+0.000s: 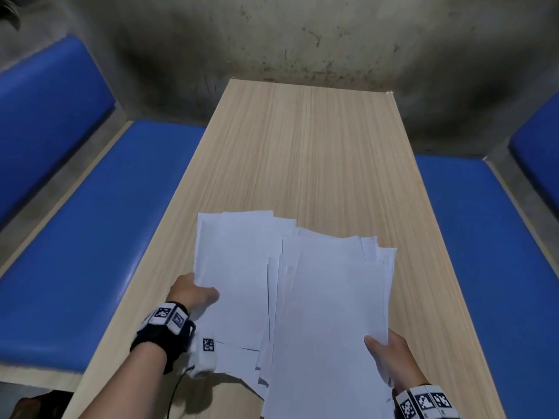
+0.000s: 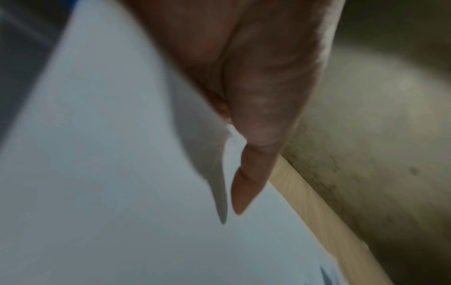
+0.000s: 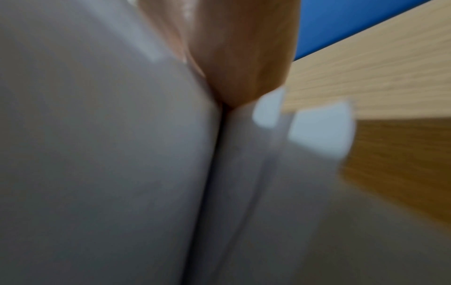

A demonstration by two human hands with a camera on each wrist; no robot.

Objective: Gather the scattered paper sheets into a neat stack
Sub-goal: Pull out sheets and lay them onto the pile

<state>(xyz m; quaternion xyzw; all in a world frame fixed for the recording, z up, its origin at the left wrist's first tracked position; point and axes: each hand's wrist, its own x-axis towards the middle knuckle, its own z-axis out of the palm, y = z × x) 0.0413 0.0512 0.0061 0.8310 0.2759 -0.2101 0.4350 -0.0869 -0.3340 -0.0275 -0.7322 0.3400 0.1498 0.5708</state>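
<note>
A loose, uneven bundle of several white paper sheets (image 1: 302, 291) is held above the near end of the wooden table (image 1: 317, 152), its far corners fanned out. My left hand (image 1: 193, 293) grips the bundle's left edge, thumb on top. My right hand (image 1: 385, 353) pinches the lower right edge, thumb on top and fingers hidden beneath. In the left wrist view the fingers (image 2: 244, 189) lie along a sheet (image 2: 109, 173). The right wrist view, blurred, shows a finger (image 3: 244, 63) pressed between sheets (image 3: 109, 154).
Blue padded benches (image 1: 99, 237) run along both sides of the table, the right one (image 1: 484, 252) close to my right wrist. A stained grey wall (image 1: 302, 40) stands behind the table's far end. Bare wood lies beyond the sheets.
</note>
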